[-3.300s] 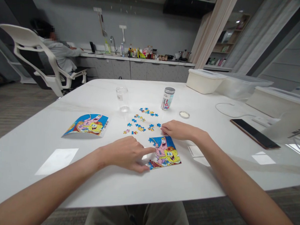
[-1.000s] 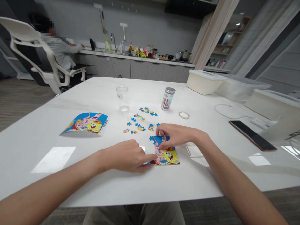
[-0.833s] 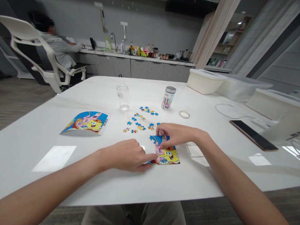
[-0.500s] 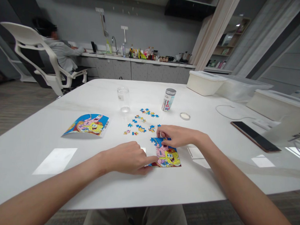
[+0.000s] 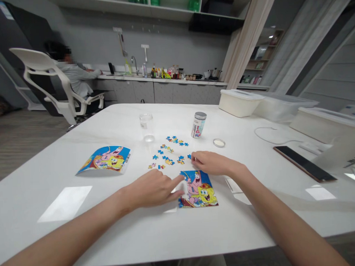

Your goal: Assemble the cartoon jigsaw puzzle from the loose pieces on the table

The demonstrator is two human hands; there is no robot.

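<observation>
The right hand (image 5: 209, 163) has moved off the puzzle (image 5: 199, 191) to just beyond its top edge, fingertips curled by a loose blue piece (image 5: 189, 156); whether they pinch anything, I cannot tell. The left hand (image 5: 156, 188) spreads thumb and forefinger at the puzzle's left edge, forefinger higher than before. Beyond both hands lie more pieces (image 5: 168, 160).

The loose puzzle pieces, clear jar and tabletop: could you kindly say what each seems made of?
Loose puzzle pieces: probably cardboard with a colourful printed face, judging by their flat interlocking shapes. Clear jar: glossy, see-through plastic or glass; I cannot tell which. Tabletop: polished, hard, perhaps stone or glass, given its bright reflections.
</observation>
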